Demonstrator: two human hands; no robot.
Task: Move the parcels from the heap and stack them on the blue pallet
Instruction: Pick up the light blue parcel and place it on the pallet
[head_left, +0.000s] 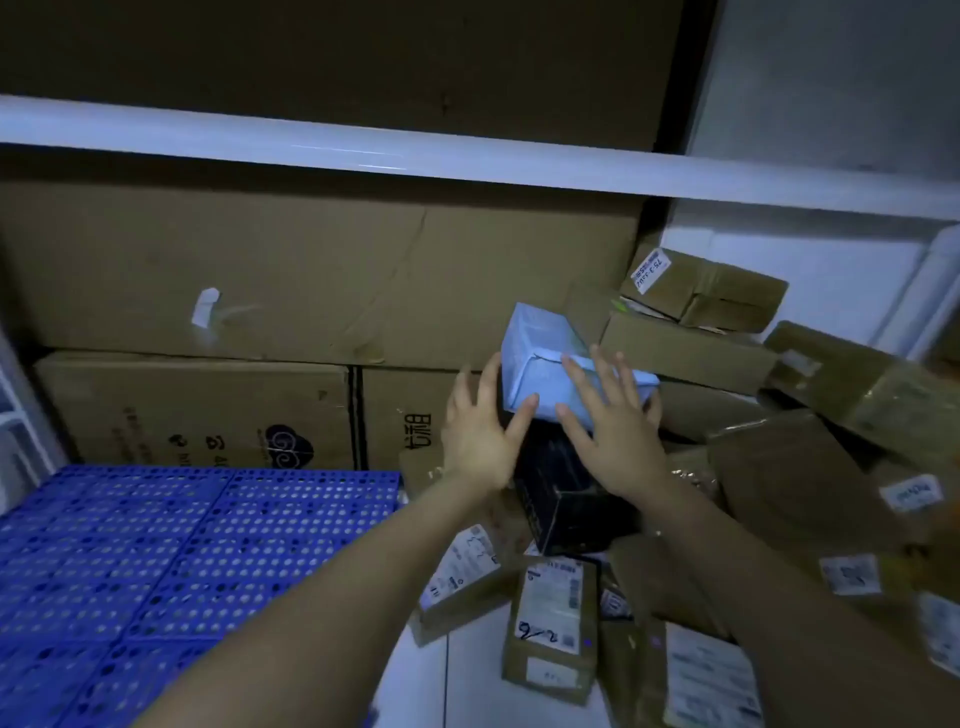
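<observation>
A light blue box (540, 345) lies tilted on top of the heap of parcels (779, 467) at the right. My left hand (480, 428) touches its left end with fingers spread and straight. My right hand (608, 415) lies flat over its near right side, fingers straight. Right below the blue box sits a black box (566, 499). The blue perforated pallet (156, 561) fills the lower left and carries nothing.
Large brown cartons (291, 280) stand stacked against the back wall behind the pallet. A white shelf beam (363, 150) crosses overhead. Small labelled brown parcels (553, 623) lie on the white floor near my arms, with more brown boxes piled to the right.
</observation>
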